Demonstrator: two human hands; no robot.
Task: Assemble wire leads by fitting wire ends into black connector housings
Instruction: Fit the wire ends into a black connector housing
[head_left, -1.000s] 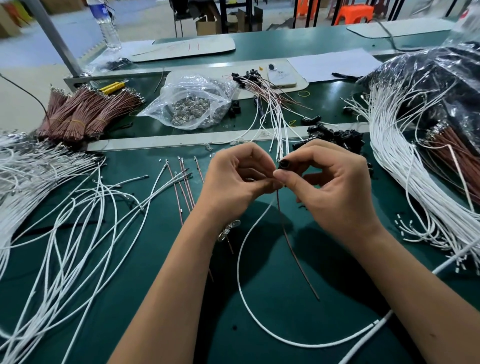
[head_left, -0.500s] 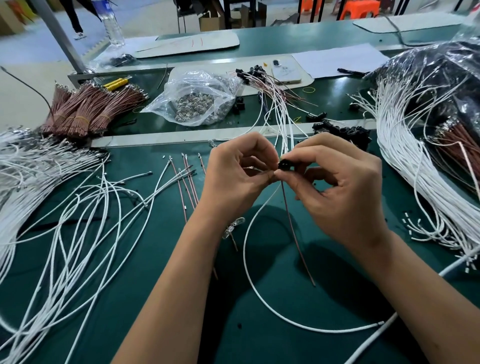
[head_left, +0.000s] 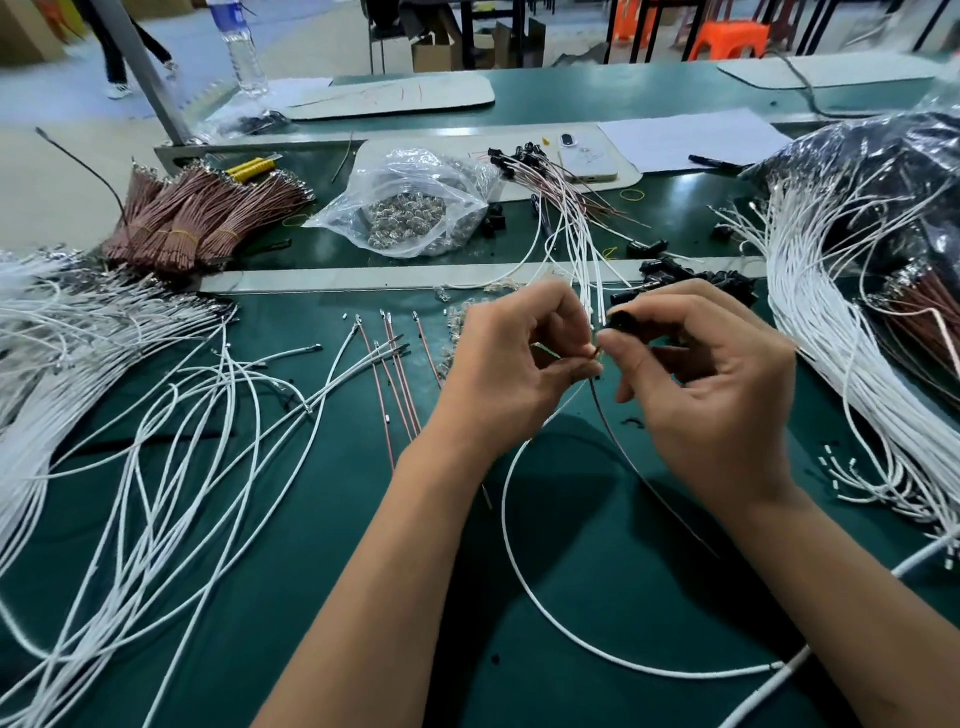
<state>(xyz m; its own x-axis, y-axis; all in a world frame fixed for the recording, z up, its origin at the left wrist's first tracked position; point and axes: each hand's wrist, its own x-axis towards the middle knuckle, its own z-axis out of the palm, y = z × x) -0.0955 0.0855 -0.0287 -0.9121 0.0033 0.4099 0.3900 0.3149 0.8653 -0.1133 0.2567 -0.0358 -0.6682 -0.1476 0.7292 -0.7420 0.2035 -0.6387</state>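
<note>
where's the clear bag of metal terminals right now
In the head view, the bag lies beyond the hands, left of centre, between the brown wire bundles and the finished leads.

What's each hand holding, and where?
Right hand pinches a black connector at its body; left hand pinches the brown wire near its metal tip.

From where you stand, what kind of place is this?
Probably a factory assembly bench for wire harnesses: heaps of white wires, bundled brown wires and loose black connector housings cover a long green table.
</note>
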